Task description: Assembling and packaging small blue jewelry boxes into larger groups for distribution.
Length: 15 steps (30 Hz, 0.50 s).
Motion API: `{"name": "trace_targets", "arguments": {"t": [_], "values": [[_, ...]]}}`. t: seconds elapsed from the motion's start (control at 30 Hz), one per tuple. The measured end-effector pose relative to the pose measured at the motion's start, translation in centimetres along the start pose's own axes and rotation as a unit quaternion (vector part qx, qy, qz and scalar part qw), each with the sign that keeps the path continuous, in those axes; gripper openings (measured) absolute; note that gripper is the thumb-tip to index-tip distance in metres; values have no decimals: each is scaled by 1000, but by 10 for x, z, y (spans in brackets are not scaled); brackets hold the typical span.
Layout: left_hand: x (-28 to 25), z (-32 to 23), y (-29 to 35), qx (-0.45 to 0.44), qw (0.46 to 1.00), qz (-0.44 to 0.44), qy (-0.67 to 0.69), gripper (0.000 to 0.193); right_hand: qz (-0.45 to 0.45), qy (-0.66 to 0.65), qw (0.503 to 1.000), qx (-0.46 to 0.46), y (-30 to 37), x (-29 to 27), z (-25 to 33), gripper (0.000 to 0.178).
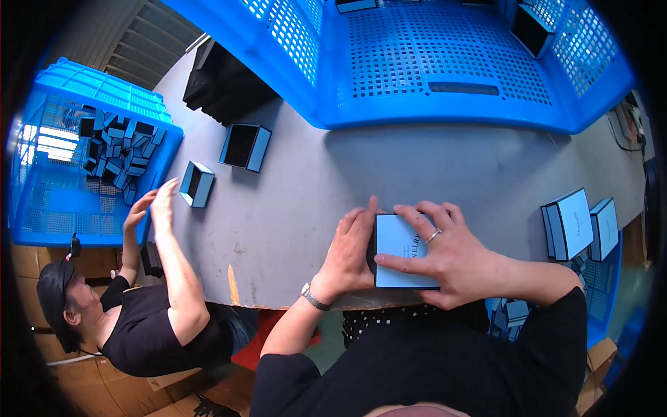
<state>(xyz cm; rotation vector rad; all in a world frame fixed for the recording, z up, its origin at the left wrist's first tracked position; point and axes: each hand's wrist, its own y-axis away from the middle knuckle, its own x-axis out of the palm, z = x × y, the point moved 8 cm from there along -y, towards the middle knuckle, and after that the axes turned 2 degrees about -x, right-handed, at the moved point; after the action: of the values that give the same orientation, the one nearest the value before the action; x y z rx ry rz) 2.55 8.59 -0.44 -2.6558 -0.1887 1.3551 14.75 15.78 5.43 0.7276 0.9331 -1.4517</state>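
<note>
Close to the table's near edge lies a light blue gift box point(394, 243) with black edges and dark print on its top. My left hand point(349, 249) presses along its left side, thumb and fingers against the wall. From the right, my right hand point(453, 258), with a ring on one finger, spreads over the top and grips the far and near sides. The underside of the box is hidden. Two similar closed boxes stand to the right, a larger one point(567, 224) and a slimmer one point(606, 228), beyond my right forearm.
A large blue perforated crate point(445, 117) spans the far side, a dark box point(532, 31) inside it. At left, a co-worker reaches beside a blue crate point(52, 215) of small box parts, near open box parts point(197, 184) point(258, 149) and a black stack point(226, 83). Another crate point(603, 299) sits lower right.
</note>
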Motion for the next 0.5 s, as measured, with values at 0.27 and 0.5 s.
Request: {"name": "trace_targets", "arguments": {"t": [0.27, 0.5], "values": [[-2, 4, 3, -27, 1000, -5, 15, 136, -3, 23, 1000, -3, -1, 11, -2, 82], [-20, 17, 0, 41, 998, 45, -5, 144, -27, 68, 997, 2, -5, 22, -28, 85]]}}
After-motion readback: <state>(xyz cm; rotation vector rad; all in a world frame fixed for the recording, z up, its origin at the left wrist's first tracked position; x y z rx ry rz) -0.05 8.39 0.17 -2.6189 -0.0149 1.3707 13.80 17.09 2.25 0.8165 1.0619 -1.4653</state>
